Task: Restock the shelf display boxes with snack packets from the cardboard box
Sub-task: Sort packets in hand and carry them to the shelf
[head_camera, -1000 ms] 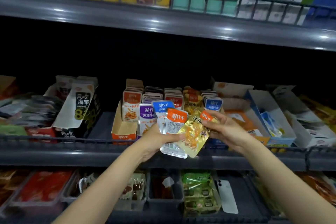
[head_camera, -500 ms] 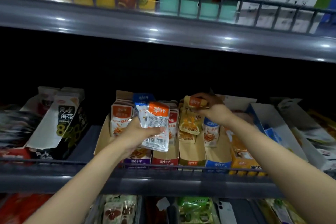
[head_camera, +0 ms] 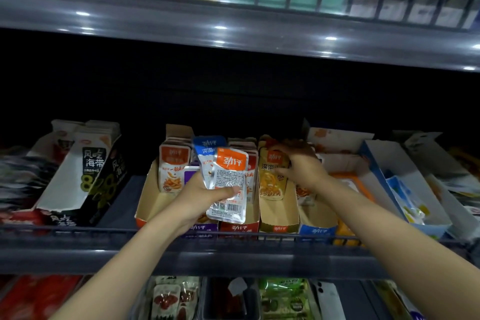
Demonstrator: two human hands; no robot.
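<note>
Pouches are flat glossy foil-plastic, rectangular, with rounded coloured header tabs. The display boxes are matte cardboard trays with low cut-down fronts, standing side by side on the grey metal shelf (head_camera: 122,197). Left hand (head_camera: 202,196) grips a fan of packets (head_camera: 228,189) in front of the row, fingers wrapped behind and thumb curled across the lower face. The orange-topped packet (head_camera: 231,163) is foremost, silver back with fine print and a barcode facing out, and the blue-topped packet (head_camera: 207,147) sits behind it. Right hand (head_camera: 302,167) is on the yellow packet (head_camera: 271,179), which stands upright in the yellow display box (head_camera: 279,227); its fingers curl over the packet's top right edge and the thumb lies on the front. A second ago that yellow packet was in the left hand's fan, and half a second ago the right hand pinched it by the tab above the box. Now it sits down at the front of its row, and the fan shows only orange and blue. Yellow box has bare cardboard floor ahead of the packet, and so does the orange display box (head_camera: 153,205) at the left. Wire rail (head_camera: 104,232) runs just in front of the box fronts, and both forearms cross over it. Upper shelf (head_camera: 233,31) overhangs, with a dark gap above the rows. Black carton (head_camera: 104,179) leans well left.
</note>
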